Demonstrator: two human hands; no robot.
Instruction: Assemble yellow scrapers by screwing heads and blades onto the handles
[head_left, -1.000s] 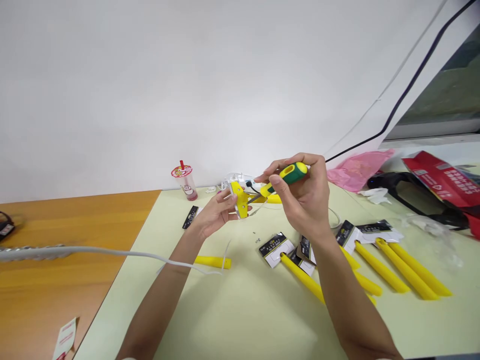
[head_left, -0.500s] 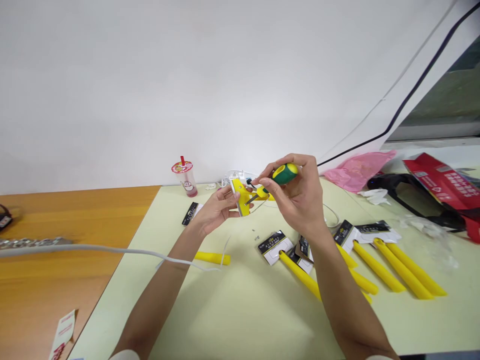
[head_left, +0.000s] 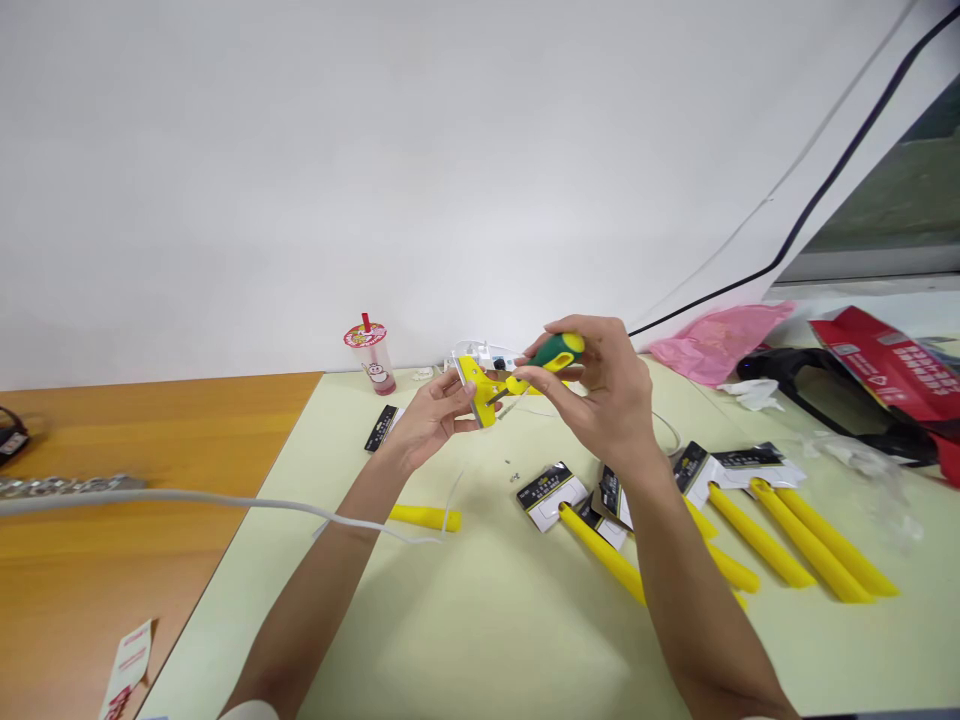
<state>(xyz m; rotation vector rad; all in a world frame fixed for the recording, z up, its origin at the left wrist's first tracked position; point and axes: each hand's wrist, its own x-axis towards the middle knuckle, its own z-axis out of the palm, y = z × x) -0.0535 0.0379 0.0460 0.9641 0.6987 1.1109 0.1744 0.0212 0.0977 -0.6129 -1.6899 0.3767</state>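
My left hand point(head_left: 435, 415) is closed on a yellow scraper head point(head_left: 475, 392) with a pale metal edge, held above the table. In my right hand point(head_left: 604, 385) is a screwdriver point(head_left: 559, 352) with a green and yellow handle, gripped between thumb and fingers. Its shaft points down and left, and the tip meets the face of the scraper head. Below the hands, a few tiny screws point(head_left: 514, 477) lie on the table. A yellow handle point(head_left: 427, 516) rests near my left forearm, partly hidden by it.
Several yellow handles point(head_left: 761, 535) with black-and-white cards point(head_left: 551, 495) lie at the right. A drink cup point(head_left: 373, 358) stands by the wall. Behind are a pink bag point(head_left: 720, 340) and a red package point(head_left: 889, 370). A pale cable point(head_left: 300, 505) crosses above my left forearm.
The screwdriver has turned in my right hand and its handle sits slightly lower and further left. The scraper head has shifted slightly left and tilted.
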